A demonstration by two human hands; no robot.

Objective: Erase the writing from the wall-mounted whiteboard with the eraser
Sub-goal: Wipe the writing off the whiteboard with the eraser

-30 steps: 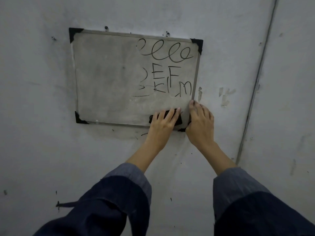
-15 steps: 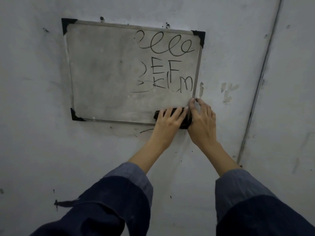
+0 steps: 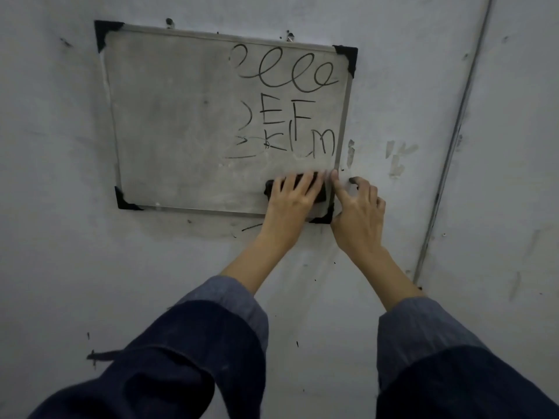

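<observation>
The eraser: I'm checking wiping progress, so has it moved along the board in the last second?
Yes. The eraser, under the left hand, has slid right and slightly up, closer to the whiteboard's right frame edge.

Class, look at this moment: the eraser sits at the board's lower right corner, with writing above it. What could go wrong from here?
1. The left hand presses the eraser with flat fingers, so it may slip off.
2. The eraser sits beside the frame's right edge; a stroke could smear the wall.
3. The whiteboard might shift unless the right hand steadies it.
</observation>
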